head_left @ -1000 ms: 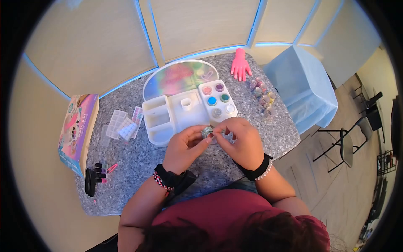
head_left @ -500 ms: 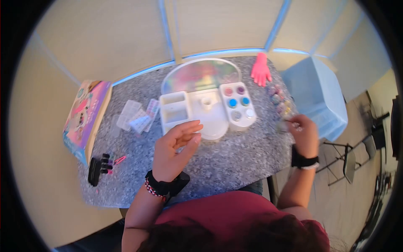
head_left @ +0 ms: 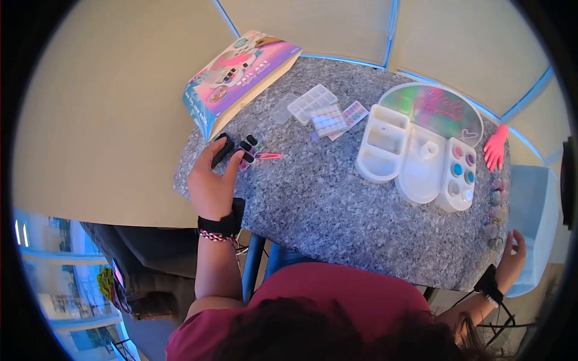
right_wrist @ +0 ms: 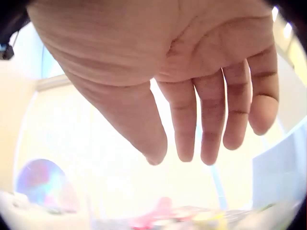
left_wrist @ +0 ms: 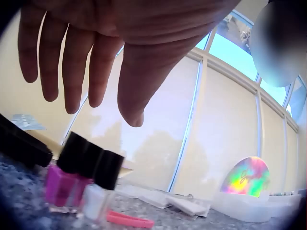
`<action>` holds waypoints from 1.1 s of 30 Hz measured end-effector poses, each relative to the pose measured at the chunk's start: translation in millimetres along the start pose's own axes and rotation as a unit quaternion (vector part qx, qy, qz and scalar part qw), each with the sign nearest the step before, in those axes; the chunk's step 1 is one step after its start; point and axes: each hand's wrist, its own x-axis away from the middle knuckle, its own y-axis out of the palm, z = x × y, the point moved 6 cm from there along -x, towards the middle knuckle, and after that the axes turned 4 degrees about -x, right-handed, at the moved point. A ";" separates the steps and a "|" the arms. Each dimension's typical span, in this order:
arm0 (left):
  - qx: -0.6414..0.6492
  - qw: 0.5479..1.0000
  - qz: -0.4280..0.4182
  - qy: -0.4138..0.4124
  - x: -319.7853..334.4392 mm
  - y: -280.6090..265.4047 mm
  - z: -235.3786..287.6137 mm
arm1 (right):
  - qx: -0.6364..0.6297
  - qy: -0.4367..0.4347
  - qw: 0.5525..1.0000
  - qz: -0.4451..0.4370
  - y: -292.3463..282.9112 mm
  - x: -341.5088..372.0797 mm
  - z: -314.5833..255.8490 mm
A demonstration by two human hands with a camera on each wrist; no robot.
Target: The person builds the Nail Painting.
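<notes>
My left hand [head_left: 211, 183] hovers over several nail polish bottles [left_wrist: 64, 177], its fingers spread loosely downward and nothing between them. The bottles wear black caps; magenta and white ones show in the left wrist view. Beside them lie a black case [head_left: 223, 150], right at the left fingertips in the head view, and slim pink tweezers [head_left: 268, 156]. Past the table's right edge, my right hand [head_left: 512, 262] hangs with relaxed fingers and holds nothing. Nearest to it is a row of small glitter jars [head_left: 496, 213] along that edge.
A white tray [head_left: 415, 180] with an iridescent lid and colored pots stands right of center. Behind it to the right lies a pink model hand [head_left: 495, 147]. Clear plastic cases [head_left: 312, 102] and sticker sheets [head_left: 355, 113] lie farther back, near a nail art box [head_left: 241, 75].
Both hands held a small jar together; the right then carried a small item to the jars at right and now is empty. The left has moved over to the polish bottles. The head view turned left.
</notes>
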 end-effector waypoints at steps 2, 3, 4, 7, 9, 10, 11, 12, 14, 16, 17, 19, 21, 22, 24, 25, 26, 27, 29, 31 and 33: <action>-0.023 0.999 -0.025 -0.031 -1.0 -3.3 -19.6 | -0.126 -0.010 0.992 -0.011 -6.1 22.8 -94.7; 0.001 0.998 -0.037 -0.043 -0.5 0.5 -32.2 | -0.184 -0.091 0.978 -0.039 3.2 33.6 -127.1; 0.027 0.997 -0.049 -0.055 0.5 5.1 -40.9 | -0.239 -0.169 0.954 -0.065 13.3 46.6 -155.9; 0.046 0.995 -0.076 -0.048 2.6 14.2 -44.6 | -0.177 -0.297 0.932 -0.107 33.8 78.1 -225.1; 0.044 0.993 -0.093 -0.051 3.7 25.3 -51.8 | -0.111 -0.331 0.932 -0.099 49.9 87.8 -241.9; 0.040 0.992 -0.109 -0.058 5.0 32.0 -54.9 | -0.107 -0.326 0.934 -0.095 55.0 89.0 -243.3; 0.046 0.991 -0.114 -0.052 5.5 34.6 -58.8 | -0.128 -0.307 0.938 -0.094 58.4 88.6 -240.7; 0.066 0.991 -0.106 -0.050 5.1 33.9 -64.9 | -0.148 -0.286 0.942 -0.092 59.4 87.8 -238.3; 0.090 0.989 -0.105 -0.042 5.4 36.1 -55.8 | -0.134 -0.277 0.948 -0.083 57.9 88.1 -238.3; 0.152 0.987 -0.009 -0.054 -1.5 17.3 -43.6 | -0.130 -0.309 0.939 -0.073 56.4 91.3 -241.5; 0.138 0.989 0.015 -0.041 -2.8 9.3 -25.8 | -0.131 -0.312 0.938 -0.070 55.5 92.2 -241.4; 0.189 0.982 -0.011 -0.002 0.4 9.1 26.9 | -0.128 -0.312 0.939 -0.070 53.2 93.1 -239.0; 0.225 0.969 -0.059 0.084 9.6 9.6 89.2 | -0.127 -0.315 0.938 -0.072 50.6 93.4 -238.6; 0.213 0.963 -0.089 0.136 15.2 12.8 117.3 | -0.133 -0.312 0.937 -0.079 49.2 93.8 -240.0; 0.224 0.931 -0.143 0.251 26.9 30.3 159.3 | -0.139 -0.305 0.939 -0.083 47.7 95.3 -240.9; 0.226 0.929 -0.147 0.253 27.2 38.4 169.9 | -0.140 -0.308 0.938 -0.082 46.4 96.5 -240.9; 0.215 0.917 -0.170 0.289 29.7 48.2 183.1 | -0.141 -0.311 0.936 -0.082 44.6 97.9 -240.0; 0.204 0.903 -0.190 0.326 32.0 56.7 193.7 | -0.140 -0.307 0.938 -0.080 43.1 98.3 -238.0; 0.185 0.900 -0.219 0.329 32.7 76.0 199.4 | -0.148 -0.312 0.934 -0.087 41.3 100.1 -235.9; 0.165 0.896 -0.245 0.331 36.7 90.6 199.9 | -0.153 -0.317 0.932 -0.083 39.7 98.6 -234.8; 0.125 0.906 -0.246 0.322 37.6 99.4 196.6 | -0.159 -0.322 0.930 -0.080 38.6 97.9 -234.1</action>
